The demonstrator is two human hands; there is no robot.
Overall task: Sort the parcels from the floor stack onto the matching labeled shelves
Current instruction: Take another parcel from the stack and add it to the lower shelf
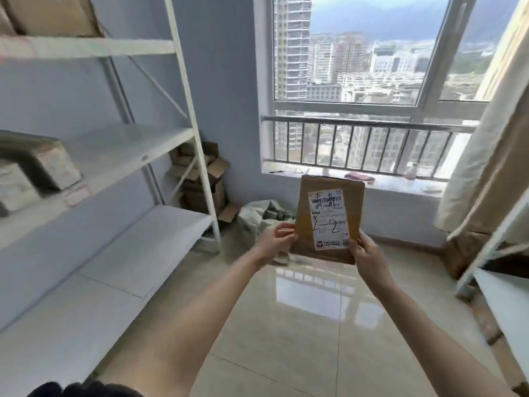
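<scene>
I hold a flat brown cardboard parcel (pixel 303 207) upright in front of me, its white shipping label facing me with "2-2" handwritten on it. My left hand (pixel 276 237) grips its lower left edge. My right hand (pixel 369 257) grips its lower right corner. A white metal shelf unit (pixel 120 156) stands along the left wall. Several parcels (pixel 43 167) lie on its middle shelf at the far left, and a brown box (pixel 51 12) rests on the top shelf. A grey-green sack (pixel 257 219) of parcels sits on the floor behind the held parcel.
Opened cardboard boxes (pixel 206 181) are piled in the corner behind the shelf upright. A window with a railing (pixel 366 124) and a sill fills the far wall. A curtain (pixel 481 167) and a second white rack (pixel 498 270) stand on the right. Glossy tiled floor (pixel 315 325) lies below.
</scene>
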